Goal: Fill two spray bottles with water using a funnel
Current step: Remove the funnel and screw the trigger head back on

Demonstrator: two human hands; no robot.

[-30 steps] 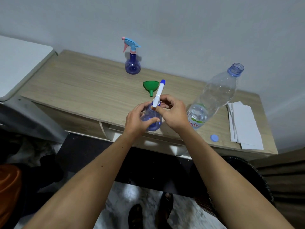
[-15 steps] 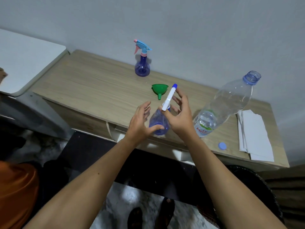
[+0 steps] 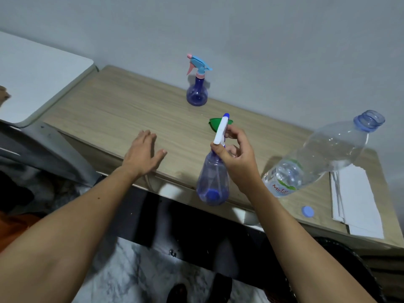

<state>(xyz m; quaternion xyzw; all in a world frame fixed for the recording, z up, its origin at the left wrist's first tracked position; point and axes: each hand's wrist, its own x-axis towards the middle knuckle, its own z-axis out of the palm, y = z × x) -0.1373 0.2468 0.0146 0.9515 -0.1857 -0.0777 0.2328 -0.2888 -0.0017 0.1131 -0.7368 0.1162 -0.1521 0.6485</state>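
Two hands: right hand (image 3: 237, 159) fingers grip translucent rounded spray bottle (image 3: 213, 181); left hand (image 3: 143, 153) flat, empty.

My left hand (image 3: 143, 153) is flat, fingers straight, palm down. My right hand (image 3: 237, 156) is raised, thumb and fingers curled around the spray bottle (image 3: 213, 182) neck.

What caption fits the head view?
Right hand lifts near spray bottle by its head; left hand open over desk.
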